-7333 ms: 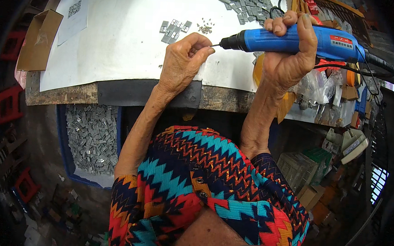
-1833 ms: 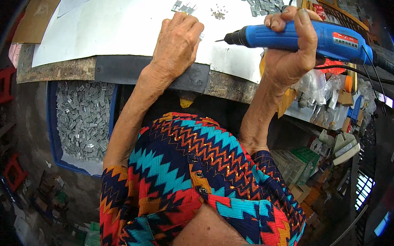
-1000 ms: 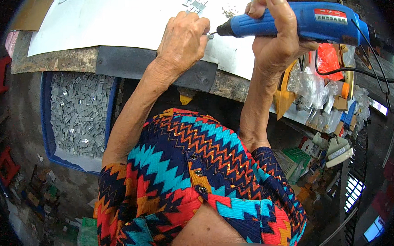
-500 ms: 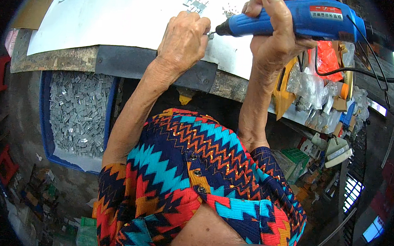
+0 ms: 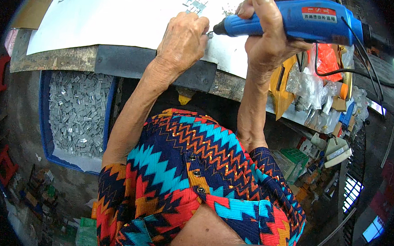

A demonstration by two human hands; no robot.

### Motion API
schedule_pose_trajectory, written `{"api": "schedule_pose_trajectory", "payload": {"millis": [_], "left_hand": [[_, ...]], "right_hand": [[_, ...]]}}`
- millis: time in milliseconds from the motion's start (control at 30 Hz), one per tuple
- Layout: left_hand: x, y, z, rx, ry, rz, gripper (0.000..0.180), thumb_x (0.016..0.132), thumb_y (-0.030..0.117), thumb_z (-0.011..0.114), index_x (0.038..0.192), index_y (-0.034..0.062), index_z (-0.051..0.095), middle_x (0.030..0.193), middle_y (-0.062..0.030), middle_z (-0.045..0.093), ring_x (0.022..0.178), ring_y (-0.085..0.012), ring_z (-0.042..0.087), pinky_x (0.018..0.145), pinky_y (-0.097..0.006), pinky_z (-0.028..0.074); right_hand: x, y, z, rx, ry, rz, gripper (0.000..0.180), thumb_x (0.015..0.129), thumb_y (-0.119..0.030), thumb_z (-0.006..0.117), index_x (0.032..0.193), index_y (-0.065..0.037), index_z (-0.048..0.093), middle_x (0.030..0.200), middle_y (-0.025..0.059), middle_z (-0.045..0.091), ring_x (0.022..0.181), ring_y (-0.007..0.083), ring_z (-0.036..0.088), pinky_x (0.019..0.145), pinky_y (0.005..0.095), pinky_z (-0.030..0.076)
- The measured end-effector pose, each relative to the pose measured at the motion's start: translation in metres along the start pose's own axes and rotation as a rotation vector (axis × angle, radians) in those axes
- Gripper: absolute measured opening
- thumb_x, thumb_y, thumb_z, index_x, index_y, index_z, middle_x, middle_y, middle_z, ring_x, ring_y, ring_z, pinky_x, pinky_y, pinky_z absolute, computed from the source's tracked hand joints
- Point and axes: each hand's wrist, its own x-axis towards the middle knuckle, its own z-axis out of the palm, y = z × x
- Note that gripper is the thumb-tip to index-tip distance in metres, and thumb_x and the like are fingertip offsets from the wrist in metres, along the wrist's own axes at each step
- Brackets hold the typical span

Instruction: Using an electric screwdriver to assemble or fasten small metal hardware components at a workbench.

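My right hand [image 5: 270,35] is wrapped round a blue electric screwdriver [image 5: 291,19], held level with its black tip pointing left. The tip meets a small grey metal part [image 5: 210,35] at the fingertips of my left hand [image 5: 183,40]. My left hand is closed with its fingers pinched on that part, which they mostly hide. Just beyond it, several small grey metal pieces [image 5: 195,5] lie on the white sheet [image 5: 104,20]. A scatter of tiny screw-like bits [image 5: 229,9] sits near the screwdriver, too small to tell exactly.
A blue bin [image 5: 43,115] full of small grey metal parts [image 5: 77,112] stands below the table edge [image 5: 151,67] at left. At right are plastic bags [image 5: 312,91], a red bag [image 5: 328,61] and a yellow envelope [image 5: 281,89]. A black cable [image 5: 364,71] trails from the screwdriver.
My right hand and the screwdriver have shifted slightly to the left, toward my left hand. My left hand stays nearly in place, still pinching the metal part.
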Motion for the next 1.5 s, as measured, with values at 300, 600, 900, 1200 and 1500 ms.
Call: {"api": "schedule_pose_trajectory", "payload": {"millis": [300, 600, 900, 1200, 1500], "left_hand": [[0.002, 0.001, -0.001, -0.010, 0.022, -0.015, 0.008, 0.068, 0.003, 0.062, 0.075, -0.0001, 0.060, 0.070, -0.0143, 0.056, 0.073, -0.0269, 0.054, 0.072, -0.039, 0.045], [0.001, -0.002, 0.000, -0.036, 0.036, -0.035, 0.012, 0.066, 0.003, 0.065, 0.075, 0.0009, 0.057, 0.073, -0.0112, 0.058, 0.073, -0.0266, 0.055, 0.068, -0.036, 0.045], [0.001, -0.002, -0.001, -0.048, 0.033, -0.049, 0.013, 0.065, 0.003, 0.066, 0.073, 0.0014, 0.056, 0.073, -0.0116, 0.057, 0.073, -0.0278, 0.055, 0.068, -0.037, 0.044], [0.002, 0.000, -0.004, -0.033, -0.038, -0.058, 0.008, 0.068, 0.001, 0.061, 0.075, -0.0014, 0.058, 0.075, -0.0153, 0.057, 0.077, -0.0280, 0.055, 0.072, -0.038, 0.047], [-0.001, -0.001, -0.001, -0.022, 0.030, -0.071, 0.011, 0.066, 0.002, 0.063, 0.075, 0.0001, 0.057, 0.073, -0.0131, 0.057, 0.074, -0.0281, 0.055, 0.069, -0.038, 0.046]], "right_hand": [[0.001, 0.005, 0.003, -0.050, 0.070, 0.028, 0.016, 0.067, 0.001, 0.059, 0.081, 0.002, 0.052, 0.062, 0.0056, 0.053, 0.049, 0.0128, 0.052, 0.049, 0.0270, 0.045], [0.001, 0.011, -0.005, 0.160, -0.086, 0.169, 0.018, 0.067, 0.003, 0.058, 0.083, 0.001, 0.050, 0.063, 0.0062, 0.052, 0.050, 0.0118, 0.052, 0.047, 0.0261, 0.044], [-0.010, 0.021, 0.000, 0.077, -0.037, 0.091, 0.023, 0.066, 0.001, 0.059, 0.087, 0.001, 0.050, 0.066, 0.0065, 0.052, 0.052, 0.0121, 0.051, 0.049, 0.0260, 0.044], [-0.010, 0.022, -0.002, 0.041, 0.063, -0.041, 0.021, 0.068, 0.004, 0.055, 0.088, 0.003, 0.049, 0.070, 0.0061, 0.051, 0.055, 0.0117, 0.049, 0.053, 0.0260, 0.043], [-0.005, 0.020, -0.004, 0.076, -0.078, 0.029, 0.016, 0.069, 0.002, 0.058, 0.083, 0.001, 0.052, 0.068, 0.0048, 0.052, 0.055, 0.0111, 0.051, 0.052, 0.0249, 0.043]]}}
